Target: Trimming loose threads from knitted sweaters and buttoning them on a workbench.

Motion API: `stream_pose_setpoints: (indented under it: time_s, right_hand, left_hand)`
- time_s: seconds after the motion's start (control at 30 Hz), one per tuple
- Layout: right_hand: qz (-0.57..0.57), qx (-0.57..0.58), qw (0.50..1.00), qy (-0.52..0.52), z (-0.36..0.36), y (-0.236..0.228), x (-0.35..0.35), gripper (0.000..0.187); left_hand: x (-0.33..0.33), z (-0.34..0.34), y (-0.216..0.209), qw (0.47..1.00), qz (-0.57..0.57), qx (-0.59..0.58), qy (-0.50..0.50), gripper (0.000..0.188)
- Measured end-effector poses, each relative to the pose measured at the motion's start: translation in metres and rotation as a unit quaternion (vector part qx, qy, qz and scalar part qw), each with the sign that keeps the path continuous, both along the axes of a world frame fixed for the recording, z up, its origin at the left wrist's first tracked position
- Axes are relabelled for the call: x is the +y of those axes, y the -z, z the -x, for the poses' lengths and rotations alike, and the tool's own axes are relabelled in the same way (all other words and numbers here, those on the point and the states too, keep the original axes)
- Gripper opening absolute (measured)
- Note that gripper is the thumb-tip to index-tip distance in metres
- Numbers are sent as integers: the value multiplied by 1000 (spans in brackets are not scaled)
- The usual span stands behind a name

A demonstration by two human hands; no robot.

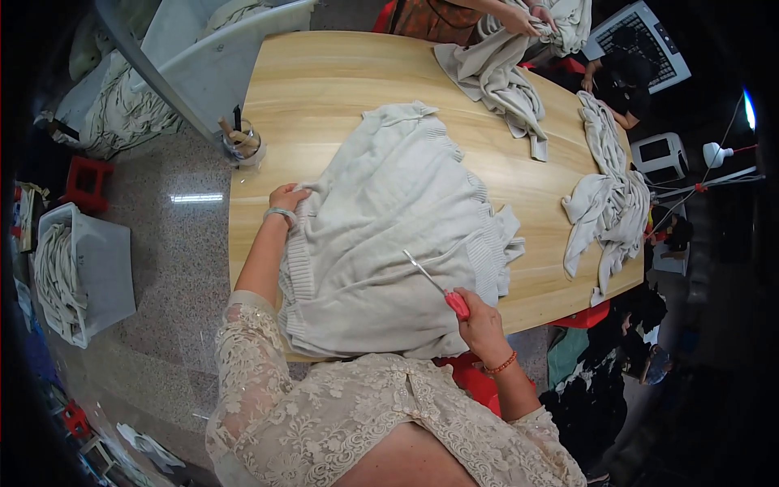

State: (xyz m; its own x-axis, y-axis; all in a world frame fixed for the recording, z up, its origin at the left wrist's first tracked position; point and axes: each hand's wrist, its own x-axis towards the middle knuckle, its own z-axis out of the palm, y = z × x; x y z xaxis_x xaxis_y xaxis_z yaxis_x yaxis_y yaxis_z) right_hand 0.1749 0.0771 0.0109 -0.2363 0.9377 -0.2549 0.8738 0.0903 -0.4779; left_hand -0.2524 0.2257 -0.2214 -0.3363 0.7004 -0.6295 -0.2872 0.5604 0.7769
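Note:
A pale grey knitted sweater (385, 203) with ribbed edges lies spread and wrinkled on the wooden table in front of me. My left hand (289, 197) pinches its left edge, just above a ribbed band. My right hand (480, 325) is closed round the pink handle of a slim metal-shafted tool (428, 273). The shaft points up and left over the lower right part of the sweater. I cannot tell whether its tip touches the knit.
A clear cup of tools (246, 146) stands at the table's left edge (280, 97). Across the table a person's hands (531, 18) handle another pale garment (499, 73). More pale garments (608, 203) lie at the right. A white bin of knitwear (105, 268) stands on the floor at left.

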Motion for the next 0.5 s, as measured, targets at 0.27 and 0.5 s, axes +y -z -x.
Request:
stream_pose_setpoints:
  time_s: [0.27,0.5]
  right_hand:
    - [-48,-174,972,148,-44,-4,26,39]
    - [-74,118,968,209,-38,-26,96,33]
  left_hand:
    - [-44,-121,-184,784,-473,367,163,28]
    - [-179,-156,-169,545,-478,382,573,30]
